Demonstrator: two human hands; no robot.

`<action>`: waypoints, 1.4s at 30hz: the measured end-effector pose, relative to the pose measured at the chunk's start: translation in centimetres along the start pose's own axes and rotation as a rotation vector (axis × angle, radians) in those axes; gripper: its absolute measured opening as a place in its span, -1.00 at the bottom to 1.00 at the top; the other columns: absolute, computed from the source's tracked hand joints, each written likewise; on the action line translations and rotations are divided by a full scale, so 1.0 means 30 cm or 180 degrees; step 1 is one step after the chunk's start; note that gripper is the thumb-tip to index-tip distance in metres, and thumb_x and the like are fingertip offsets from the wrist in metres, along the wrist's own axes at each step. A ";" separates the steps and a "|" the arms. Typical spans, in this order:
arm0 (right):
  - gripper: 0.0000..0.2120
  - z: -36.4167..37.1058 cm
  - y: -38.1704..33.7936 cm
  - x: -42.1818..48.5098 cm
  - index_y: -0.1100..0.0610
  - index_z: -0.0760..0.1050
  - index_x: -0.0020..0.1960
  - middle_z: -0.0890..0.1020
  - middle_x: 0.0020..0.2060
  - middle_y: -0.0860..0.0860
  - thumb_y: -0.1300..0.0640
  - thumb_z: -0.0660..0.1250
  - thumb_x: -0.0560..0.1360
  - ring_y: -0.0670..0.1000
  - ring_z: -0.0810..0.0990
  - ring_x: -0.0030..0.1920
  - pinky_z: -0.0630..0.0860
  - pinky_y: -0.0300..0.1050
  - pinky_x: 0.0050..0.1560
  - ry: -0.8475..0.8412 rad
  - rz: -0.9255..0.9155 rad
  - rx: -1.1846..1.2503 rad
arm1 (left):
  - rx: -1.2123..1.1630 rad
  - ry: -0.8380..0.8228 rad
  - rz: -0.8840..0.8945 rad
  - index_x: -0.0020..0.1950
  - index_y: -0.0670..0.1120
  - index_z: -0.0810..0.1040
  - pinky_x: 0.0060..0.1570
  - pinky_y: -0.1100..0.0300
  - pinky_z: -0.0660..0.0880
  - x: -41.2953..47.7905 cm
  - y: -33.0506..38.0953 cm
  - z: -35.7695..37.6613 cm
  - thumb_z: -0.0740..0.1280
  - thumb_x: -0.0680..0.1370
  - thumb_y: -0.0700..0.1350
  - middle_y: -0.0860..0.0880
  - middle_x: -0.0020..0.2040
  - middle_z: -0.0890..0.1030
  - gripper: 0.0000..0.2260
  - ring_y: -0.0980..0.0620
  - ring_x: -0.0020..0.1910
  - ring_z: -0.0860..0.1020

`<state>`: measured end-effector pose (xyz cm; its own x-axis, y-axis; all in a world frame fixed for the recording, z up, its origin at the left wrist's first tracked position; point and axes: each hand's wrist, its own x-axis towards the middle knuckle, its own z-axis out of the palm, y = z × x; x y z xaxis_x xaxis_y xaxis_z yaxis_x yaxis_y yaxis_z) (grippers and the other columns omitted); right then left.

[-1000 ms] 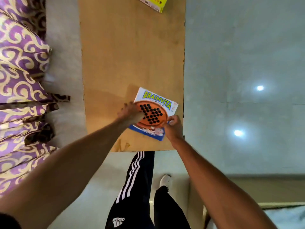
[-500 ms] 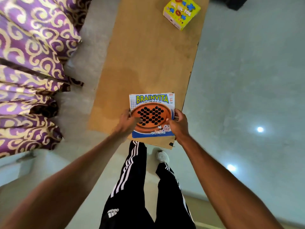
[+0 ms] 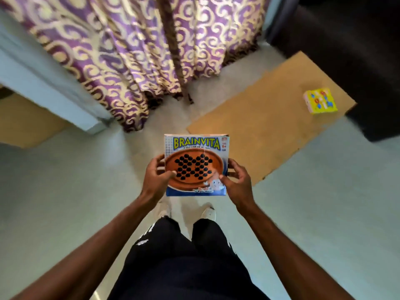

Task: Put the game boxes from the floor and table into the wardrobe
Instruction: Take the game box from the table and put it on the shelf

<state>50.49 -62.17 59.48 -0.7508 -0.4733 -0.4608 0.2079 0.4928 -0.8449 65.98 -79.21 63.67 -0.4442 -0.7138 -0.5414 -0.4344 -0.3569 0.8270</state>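
I hold the Brainvita game box [image 3: 195, 148] in front of me, above the floor, its printed face up. My left hand [image 3: 157, 179] grips its left edge with the thumb on top. My right hand [image 3: 237, 182] grips the right edge the same way. A small yellow game box [image 3: 320, 100] lies on the far right end of the low wooden table [image 3: 259, 131]. The wardrobe is not in sight.
Purple and gold curtains [image 3: 134, 53] hang ahead, down to the floor. A pale wall edge [image 3: 43, 87] runs at the left with a brown surface [image 3: 23, 122] below it. A dark piece of furniture [image 3: 357, 50] stands at the upper right. My legs and white shoes [image 3: 208, 212] are below.
The Brainvita box has left the table and is now carried in both hands. My view has swung left, so the table now lies to the right and the curtains ahead.
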 end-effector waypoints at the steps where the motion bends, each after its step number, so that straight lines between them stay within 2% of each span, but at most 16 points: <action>1: -0.42 0.067 -0.025 -0.036 0.09 0.38 0.45 0.49 0.23 0.01 0.17 0.45 0.47 0.02 0.56 0.16 0.61 -0.11 0.03 -0.0170 -0.0093 -0.0071 | -0.0104 0.0204 -0.0017 0.34 -0.07 0.37 -0.18 0.20 0.62 -0.047 -0.034 -0.082 0.32 0.48 -0.39 -0.08 0.12 0.53 -0.52 0.01 0.04 0.58; 6: -0.39 0.367 -0.092 -0.177 0.03 0.35 0.46 0.46 0.27 0.02 0.21 0.43 0.45 0.01 0.54 0.21 0.62 0.15 0.12 -0.0984 -0.0356 -0.0462 | -0.0604 0.0989 -0.0105 0.32 -0.10 0.37 -0.23 0.22 0.60 -0.219 -0.207 -0.413 0.33 0.48 -0.36 -0.05 0.13 0.53 -0.55 -0.03 0.07 0.59; 9: -0.41 0.576 -0.141 -0.270 0.08 0.34 0.46 0.46 0.22 0.03 0.28 0.40 0.47 0.03 0.54 0.20 0.62 0.16 0.11 -0.1415 -0.0618 -0.0750 | -0.0937 0.1462 -0.0102 0.25 -0.06 0.38 -0.18 0.17 0.59 -0.308 -0.301 -0.621 0.34 0.47 -0.38 0.01 0.09 0.53 -0.58 -0.05 0.08 0.58; 15: -0.47 1.127 -0.204 -0.557 0.07 0.41 0.40 0.45 0.18 -0.01 0.28 0.41 0.47 0.05 0.56 0.13 0.65 0.10 0.03 -0.2117 -0.1194 -0.1257 | -0.1393 0.2180 -0.0150 0.23 -0.05 0.43 0.04 -0.13 0.62 -0.544 -0.524 -1.143 0.37 0.42 -0.38 -0.04 0.11 0.56 -0.55 -0.12 0.10 0.60; 18: -0.46 1.395 -0.223 -0.718 0.06 0.40 0.42 0.44 0.18 -0.01 0.27 0.40 0.48 0.00 0.56 0.11 0.67 0.05 -0.02 -0.2528 -0.1338 -0.1366 | -0.1609 0.2618 -0.0147 0.27 -0.08 0.43 -0.02 -0.07 0.63 -0.671 -0.618 -1.369 0.37 0.42 -0.39 -0.07 0.13 0.57 -0.54 -0.10 0.08 0.62; 21: -0.47 1.625 -0.228 -0.864 0.03 0.43 0.40 0.47 0.18 0.01 0.30 0.39 0.47 -0.03 0.58 0.08 0.63 -0.23 -0.21 -0.2903 -0.1478 -0.1445 | -0.1887 0.3070 -0.0123 0.29 -0.11 0.44 -0.19 0.17 0.60 -0.788 -0.690 -1.549 0.33 0.43 -0.42 -0.08 0.11 0.58 -0.53 0.04 -0.05 0.63; 23: -0.47 1.785 -0.229 -0.955 0.04 0.43 0.39 0.48 0.19 0.02 0.31 0.38 0.46 -0.06 0.59 0.05 0.58 -0.29 -0.21 -0.3160 -0.1649 -0.1558 | -0.2163 0.3379 -0.0105 0.27 -0.10 0.47 -0.27 0.27 0.55 -0.863 -0.732 -1.663 0.35 0.38 -0.41 -0.06 0.06 0.60 -0.51 0.09 -0.14 0.63; 26: -0.49 2.013 -0.243 -1.087 0.01 0.44 0.37 0.50 0.19 0.01 0.30 0.37 0.46 -0.06 0.59 0.04 0.62 -0.16 -0.11 -0.3552 -0.1860 -0.1754 | -0.2523 0.3770 -0.0118 0.19 -0.06 0.51 -0.20 0.15 0.56 -0.956 -0.791 -1.818 0.36 0.19 -0.28 -0.07 0.03 0.63 -0.44 0.01 -0.11 0.65; 28: -0.50 2.181 -0.252 -1.176 0.00 0.46 0.36 0.51 0.17 0.02 0.28 0.38 0.46 -0.03 0.60 0.04 0.64 -0.01 -0.01 -0.3764 -0.2045 -0.1866 | -0.2680 0.3982 -0.0135 0.13 -0.02 0.54 -0.16 0.08 0.59 -1.000 -0.841 -1.933 0.35 0.15 -0.26 -0.09 0.02 0.64 -0.46 -0.06 -0.06 0.66; 30: -0.51 2.346 -0.255 -1.253 0.03 0.46 0.36 0.51 0.16 0.02 0.26 0.39 0.46 -0.02 0.60 0.04 0.64 0.03 0.02 -0.3935 -0.2163 -0.1954 | -0.2789 0.4174 -0.0111 0.05 0.04 0.55 -0.15 0.05 0.60 -1.032 -0.886 -2.046 0.35 0.16 -0.25 -0.11 0.02 0.65 -0.52 -0.11 -0.04 0.66; 33: -0.50 2.591 -0.254 -1.374 0.08 0.43 0.39 0.52 0.18 0.04 0.22 0.41 0.47 -0.02 0.62 0.01 0.65 -0.03 -0.03 -0.4190 -0.2267 -0.2032 | -0.2850 0.4449 -0.0076 0.03 0.06 0.55 -0.20 0.07 0.61 -1.077 -0.940 -2.224 0.35 0.19 -0.26 -0.13 0.02 0.66 -0.56 -0.12 -0.06 0.67; 36: -0.49 2.836 -0.267 -1.521 0.10 0.42 0.41 0.52 0.18 0.04 0.20 0.42 0.48 0.00 0.63 0.03 0.66 -0.08 -0.08 -0.4568 -0.2431 -0.2081 | -0.2853 0.4750 -0.0127 0.10 -0.02 0.54 -0.30 0.17 0.60 -1.134 -1.003 -2.415 0.35 0.31 -0.34 -0.13 0.03 0.65 -0.59 -0.10 -0.09 0.68; 38: -0.49 2.974 -0.270 -1.618 0.08 0.41 0.41 0.52 0.17 0.02 0.19 0.42 0.49 0.00 0.64 0.03 0.66 -0.13 -0.12 -0.4809 -0.2490 -0.2101 | -0.2831 0.4943 -0.0181 0.18 -0.07 0.52 -0.31 0.15 0.61 -1.171 -1.053 -2.523 0.32 0.41 -0.43 -0.16 0.06 0.64 -0.58 -0.11 -0.08 0.68; 42: -0.48 3.188 -0.266 -1.788 0.06 0.40 0.42 0.52 0.17 0.01 0.18 0.42 0.49 0.01 0.64 0.03 0.68 0.02 -0.07 -0.5150 -0.2515 -0.2238 | -0.2861 0.5380 -0.0359 0.28 -0.14 0.50 -0.23 0.05 0.61 -1.238 -1.126 -2.686 0.31 0.44 -0.44 -0.19 0.08 0.63 -0.56 -0.18 -0.03 0.67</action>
<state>149.05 -110.55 64.97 0.7547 -0.6210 -0.2119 -0.3956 -0.1731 -0.9020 160.29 -89.20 68.04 0.9052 -0.2274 -0.3590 0.3167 -0.2020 0.9267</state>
